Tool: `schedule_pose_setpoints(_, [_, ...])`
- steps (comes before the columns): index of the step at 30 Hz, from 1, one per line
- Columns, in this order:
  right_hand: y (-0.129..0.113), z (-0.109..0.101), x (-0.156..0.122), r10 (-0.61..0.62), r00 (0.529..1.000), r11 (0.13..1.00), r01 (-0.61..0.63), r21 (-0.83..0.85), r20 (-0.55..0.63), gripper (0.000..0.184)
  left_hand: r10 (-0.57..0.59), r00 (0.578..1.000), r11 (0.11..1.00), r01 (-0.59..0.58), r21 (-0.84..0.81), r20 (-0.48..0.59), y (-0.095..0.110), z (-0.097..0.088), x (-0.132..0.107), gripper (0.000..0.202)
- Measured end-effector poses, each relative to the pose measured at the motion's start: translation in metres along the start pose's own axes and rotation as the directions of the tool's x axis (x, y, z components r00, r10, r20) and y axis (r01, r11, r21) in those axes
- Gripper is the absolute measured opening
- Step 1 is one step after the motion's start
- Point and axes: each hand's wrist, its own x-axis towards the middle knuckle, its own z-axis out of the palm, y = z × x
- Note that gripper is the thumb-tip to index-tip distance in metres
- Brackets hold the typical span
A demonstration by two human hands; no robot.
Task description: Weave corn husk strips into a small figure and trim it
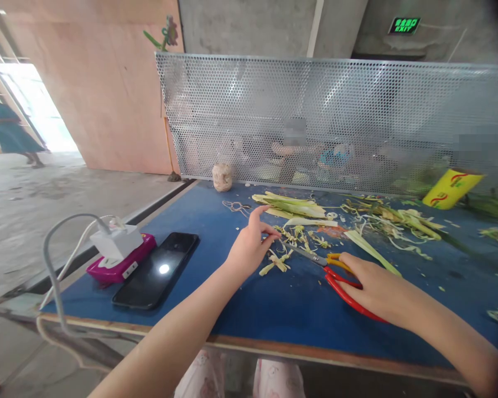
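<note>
My right hand (369, 284) is wrapped round the handles, one red and one yellow, of a pair of scissors (315, 257). The blades point left toward the fingertips of my left hand (254, 239). Thumb and fingers of that hand are pinched together, with one finger raised; what they hold, if anything, is too small to make out. Around and below the blades lie small pale-yellow plant pieces (277, 262). Just behind them are long pale green husk-like leaves (290, 205), and a single pale strip (372, 251) lies beyond the scissors.
A black phone (155, 271) and a magenta power strip (122, 260) with a white charger lie at left. Stringy plant scraps (398, 218) and a yellow cylinder (452, 189) are at right. A perforated metal screen (336, 121) stands behind, near a tan roll-like object (222, 177).
</note>
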Motion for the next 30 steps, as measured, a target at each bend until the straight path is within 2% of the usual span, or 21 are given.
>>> schedule_pose_setpoints(3, [0.008,0.004,0.002,0.052,0.999,0.999,-0.052,0.01,0.013,0.027,-0.03,0.999,1.0,0.03,-0.007,-0.037,0.001,-0.001,0.001,0.055])
schedule_pose_setpoints(7, [0.019,0.008,0.002,0.044,0.999,0.999,-0.044,0.009,-0.032,0.029,-0.092,0.99,0.995,0.089,0.037,0.104,-0.002,-0.001,0.002,0.054])
schedule_pose_setpoints(9, [0.023,0.009,0.0,-0.009,0.996,1.0,0.008,-0.02,-0.089,0.03,-0.146,0.978,0.985,0.129,0.113,0.151,-0.004,-0.001,0.002,0.053])
schedule_pose_setpoints(12, [0.023,0.01,-0.005,-0.156,0.958,0.978,0.116,-0.171,-0.24,0.031,-0.212,0.969,0.965,0.187,0.182,0.13,-0.007,-0.002,0.003,0.052])
schedule_pose_setpoints(16, [0.013,0.01,-0.016,-0.316,0.887,0.883,0.144,-0.448,-0.337,0.035,-0.255,0.96,0.953,0.23,0.198,0.114,-0.008,-0.002,0.004,0.049])
schedule_pose_setpoints(19, [0.0,0.008,-0.022,-0.382,0.852,0.816,0.128,-0.563,-0.36,0.03,-0.269,0.952,0.951,0.238,0.198,0.146,-0.007,-0.001,0.003,0.047])
schedule_pose_setpoints(26, [-0.023,0.006,-0.024,-0.471,0.788,0.747,0.117,-0.654,-0.397,0.022,-0.357,0.922,0.922,0.322,0.217,0.15,-0.004,-0.001,0.003,0.054])
schedule_pose_setpoints(30, [-0.028,0.008,-0.021,-0.494,0.788,0.733,0.15,-0.664,-0.367,0.021,-0.379,0.913,0.917,0.349,0.194,0.151,-0.001,-0.001,0.003,0.056])
